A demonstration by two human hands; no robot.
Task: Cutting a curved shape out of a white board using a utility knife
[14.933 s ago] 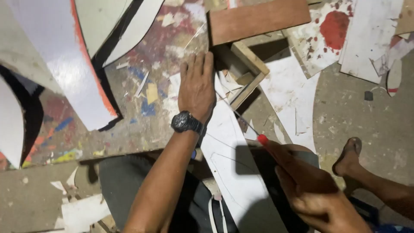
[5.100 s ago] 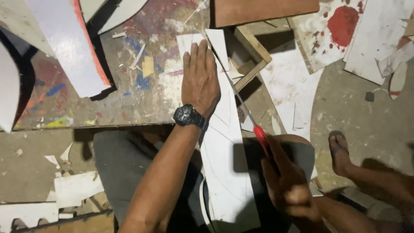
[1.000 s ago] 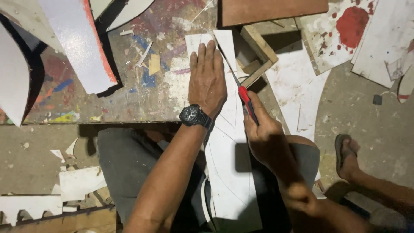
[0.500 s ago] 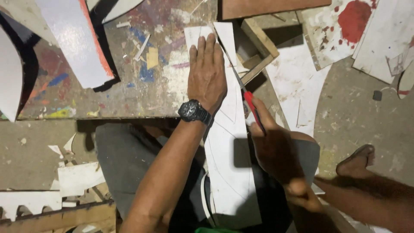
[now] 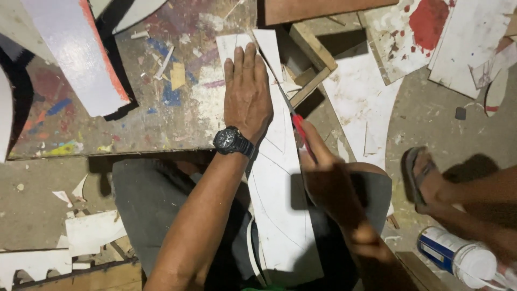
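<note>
My left hand [image 5: 246,95] lies flat, palm down, fingers together, on a long white sheet [image 5: 280,210] with pencilled curves that runs from a paint-stained board [image 5: 107,124] down over my lap. A black watch [image 5: 232,141] is on that wrist. My right hand [image 5: 328,178] grips a red-handled utility knife [image 5: 299,129]; its blade rests on the sheet just right of my left hand.
White cut-off panels [image 5: 75,59] lie at the upper left, a brown board [image 5: 318,8] and wooden strips [image 5: 312,48] at the top. More white scraps [image 5: 361,108] lie to the right. Another person's sandalled foot [image 5: 423,175] and a white-and-blue bottle [image 5: 458,258] are at lower right.
My right hand has drawn the knife back towards me along the sheet. The view has shifted a little, and the other person's foot has moved at the right.
</note>
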